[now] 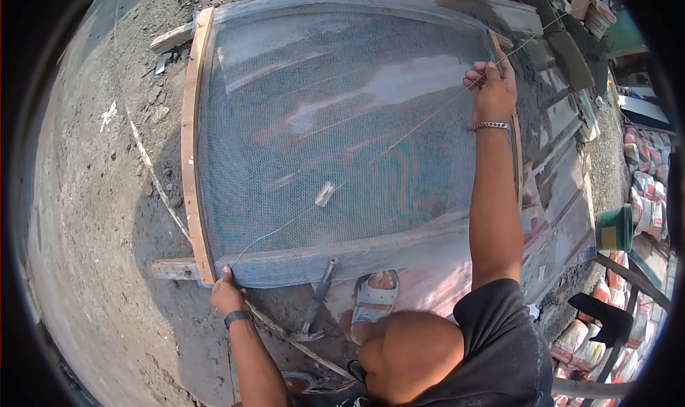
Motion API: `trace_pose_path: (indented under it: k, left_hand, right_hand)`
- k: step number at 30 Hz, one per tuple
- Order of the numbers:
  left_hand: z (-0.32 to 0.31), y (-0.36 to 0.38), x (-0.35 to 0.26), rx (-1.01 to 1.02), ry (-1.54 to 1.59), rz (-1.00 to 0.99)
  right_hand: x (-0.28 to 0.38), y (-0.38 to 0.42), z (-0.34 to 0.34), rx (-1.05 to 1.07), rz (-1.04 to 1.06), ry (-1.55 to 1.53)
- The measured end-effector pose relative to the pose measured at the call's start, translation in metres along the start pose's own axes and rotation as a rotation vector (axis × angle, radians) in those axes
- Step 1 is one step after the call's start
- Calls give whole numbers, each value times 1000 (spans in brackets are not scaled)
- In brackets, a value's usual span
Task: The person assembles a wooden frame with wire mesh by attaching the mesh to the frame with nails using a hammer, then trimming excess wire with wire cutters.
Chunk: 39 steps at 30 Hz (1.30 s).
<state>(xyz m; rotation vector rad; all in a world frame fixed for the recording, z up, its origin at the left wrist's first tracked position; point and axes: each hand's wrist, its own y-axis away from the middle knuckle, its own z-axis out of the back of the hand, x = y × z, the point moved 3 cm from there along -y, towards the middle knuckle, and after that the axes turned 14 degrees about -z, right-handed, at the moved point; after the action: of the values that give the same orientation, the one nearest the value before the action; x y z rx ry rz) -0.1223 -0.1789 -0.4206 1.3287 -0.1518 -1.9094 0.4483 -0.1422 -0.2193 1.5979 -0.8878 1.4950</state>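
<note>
A wooden frame (190, 132) covered with fine bluish mesh (342, 150) lies in front of me. Across the mesh runs a thin string (275, 231), slanting from the near left corner up to the far right. My left hand (228, 296) pinches the string at the near left corner, against the frame. At the far right side, my right hand (492, 86) is raised with its fingers closed on the same string, which continues past it. A small pale piece (325, 194) sits along the string on the mesh. A hammer (318, 298) stands head-down against the frame's near edge.
My sandalled foot (376, 293) is beside the hammer. A thin stick (300, 346) lies on the dirt ground (100, 214) near my left arm. To the right are boards (564, 114), a green container (615, 227) and stacked bags (646, 186).
</note>
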Motion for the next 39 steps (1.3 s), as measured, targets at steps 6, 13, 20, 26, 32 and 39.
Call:
trace_pose_path:
  k: [6, 13, 20, 26, 32, 39]
  left_hand:
    - [-3, 13, -18, -8, -1, -18]
    - [-4, 4, -9, 14, -38, -64]
    - [-6, 8, -16, -44, -53, -20]
    - [-6, 7, -14, -68, -88, 12]
    - [-6, 4, -11, -67, -74, 14]
    - [-3, 0, -4, -43, -78, 27]
  right_hand:
    - [-7, -16, -12, -60, -74, 80]
    - [-77, -75, -5, -185, -313, 358]
    - [-122, -105, -6, -217, -515, 523]
    - [-126, -95, -13, -410, -417, 593]
    - [-135, -99, -10, -513, -279, 563]
    - [-124, -86, -6, -581, -166, 544]
